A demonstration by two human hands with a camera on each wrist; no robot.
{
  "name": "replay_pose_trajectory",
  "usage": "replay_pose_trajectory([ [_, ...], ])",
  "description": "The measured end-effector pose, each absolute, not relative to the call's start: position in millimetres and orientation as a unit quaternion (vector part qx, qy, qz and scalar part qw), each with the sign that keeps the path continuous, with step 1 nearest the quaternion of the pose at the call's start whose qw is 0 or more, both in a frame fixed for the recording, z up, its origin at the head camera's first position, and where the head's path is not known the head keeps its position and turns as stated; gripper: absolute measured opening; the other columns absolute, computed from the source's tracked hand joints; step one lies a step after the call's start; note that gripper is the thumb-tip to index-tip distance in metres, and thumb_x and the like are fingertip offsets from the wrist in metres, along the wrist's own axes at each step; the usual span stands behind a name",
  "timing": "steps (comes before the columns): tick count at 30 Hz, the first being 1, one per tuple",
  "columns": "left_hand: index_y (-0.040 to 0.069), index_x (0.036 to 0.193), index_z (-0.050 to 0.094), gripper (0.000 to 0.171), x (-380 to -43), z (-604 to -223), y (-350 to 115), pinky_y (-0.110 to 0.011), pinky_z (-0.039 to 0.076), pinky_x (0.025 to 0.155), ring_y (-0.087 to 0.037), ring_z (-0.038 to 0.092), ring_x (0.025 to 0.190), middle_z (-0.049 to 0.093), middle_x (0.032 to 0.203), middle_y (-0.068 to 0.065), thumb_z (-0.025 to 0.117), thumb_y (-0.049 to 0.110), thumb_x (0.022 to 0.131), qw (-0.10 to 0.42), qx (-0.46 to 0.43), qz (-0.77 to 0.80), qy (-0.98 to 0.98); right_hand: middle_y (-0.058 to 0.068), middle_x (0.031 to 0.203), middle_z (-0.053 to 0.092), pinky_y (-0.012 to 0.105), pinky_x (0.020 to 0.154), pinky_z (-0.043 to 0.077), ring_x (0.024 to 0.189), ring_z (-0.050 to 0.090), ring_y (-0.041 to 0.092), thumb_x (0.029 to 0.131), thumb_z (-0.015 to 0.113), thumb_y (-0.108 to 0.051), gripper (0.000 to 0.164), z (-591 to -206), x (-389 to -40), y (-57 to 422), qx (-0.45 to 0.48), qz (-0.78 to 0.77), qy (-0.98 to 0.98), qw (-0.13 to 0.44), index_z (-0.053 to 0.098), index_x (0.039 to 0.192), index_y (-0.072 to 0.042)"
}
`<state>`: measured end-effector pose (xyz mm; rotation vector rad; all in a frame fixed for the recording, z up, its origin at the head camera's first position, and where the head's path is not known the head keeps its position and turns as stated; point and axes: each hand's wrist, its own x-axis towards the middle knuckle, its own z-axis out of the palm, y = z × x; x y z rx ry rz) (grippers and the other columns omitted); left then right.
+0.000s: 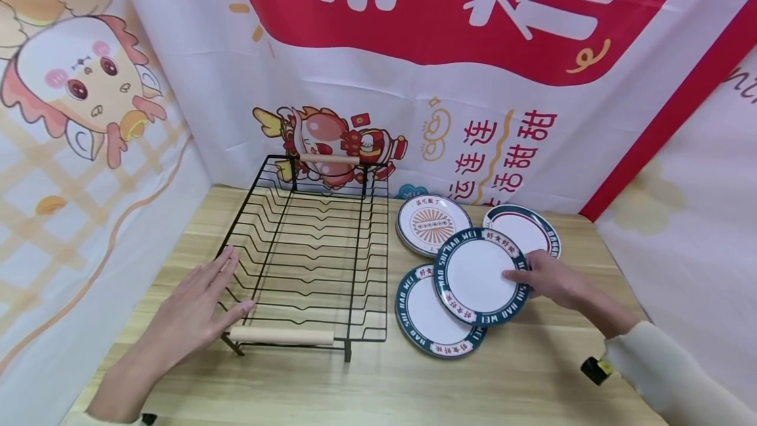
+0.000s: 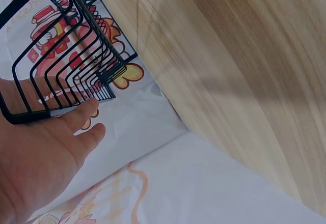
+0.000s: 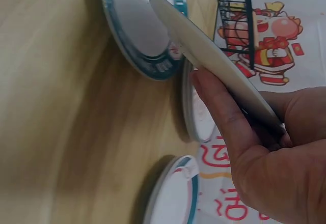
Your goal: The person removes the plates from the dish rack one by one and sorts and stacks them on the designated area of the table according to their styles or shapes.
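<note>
My right hand (image 1: pixel 554 278) pinches the right rim of a white plate with a dark green lettered border (image 1: pixel 481 275), thumb on top and fingers underneath. In the right wrist view that held plate (image 3: pixel 219 63) appears edge-on, raised off the table. Partly beneath it lies a matching plate (image 1: pixel 434 317). On the left, my left hand (image 1: pixel 189 307) rests against the near left side of a black wire dish rack (image 1: pixel 310 268), fingers straight and thumb by its front wooden handle (image 1: pixel 282 336). In the left wrist view the left hand (image 2: pixel 51 152) touches the rack's wires (image 2: pixel 61 76) with extended fingers.
Behind the held plate stand a small stack of plates with an orange sunburst design (image 1: pixel 432 225) and another green-rimmed plate (image 1: pixel 520 225) with a red inner ring. The wooden table (image 1: pixel 390 386) meets a printed cloth backdrop (image 1: pixel 355 77) at the back and cloth on both sides.
</note>
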<state>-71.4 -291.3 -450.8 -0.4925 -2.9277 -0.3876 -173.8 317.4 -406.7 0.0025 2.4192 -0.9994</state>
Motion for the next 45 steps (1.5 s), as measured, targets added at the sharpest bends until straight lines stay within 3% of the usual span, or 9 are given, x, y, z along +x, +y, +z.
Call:
replay_pose_trajectory([
  [11,0.002,0.169,0.017,0.095,-72,-448,-292,-0.033,-0.007,0.131,-0.053,0.031,0.152,0.013,0.176,-0.017,0.062,0.055,0.103,0.075,-0.164,-0.125,-0.976,0.008,0.094,0.078,0.033,0.073,0.056,0.079,0.067,0.020,0.105,0.069,-0.025,0.043,-431,-166,323,0.000,-0.396,0.879,0.267,0.057,0.131,0.007],
  [17,0.001,0.168,0.018,0.095,-72,-447,-291,-0.033,-0.007,0.131,-0.051,0.030,0.153,0.013,0.176,-0.017,0.062,0.054,0.103,0.077,-0.167,-0.127,-0.975,0.005,0.080,0.070,0.029,0.062,0.048,0.070,0.060,0.020,0.101,0.075,-0.031,0.037,-444,-163,323,0.026,-0.362,0.898,0.249,0.063,0.115,0.002],
  [21,0.000,0.168,0.018,0.094,-73,-447,-292,-0.031,-0.008,0.130,-0.051,0.029,0.153,0.013,0.176,-0.018,0.061,0.053,0.104,0.078,-0.168,-0.126,-0.975,0.005,0.078,0.071,0.028,0.058,0.049,0.066,0.062,0.019,0.099,0.077,-0.033,0.036,-454,-161,323,0.036,-0.349,0.901,0.255,0.068,0.108,0.000],
  [45,0.000,0.168,0.019,0.095,-72,-449,-291,-0.037,-0.006,0.132,-0.051,0.031,0.153,0.016,0.175,-0.020,0.061,0.055,0.103,0.075,-0.166,-0.125,-0.975,0.007,0.078,0.074,0.022,0.052,0.054,0.059,0.068,0.017,0.099,0.077,-0.033,0.035,-489,-151,302,0.036,-0.386,0.879,0.279,0.069,0.106,0.000],
])
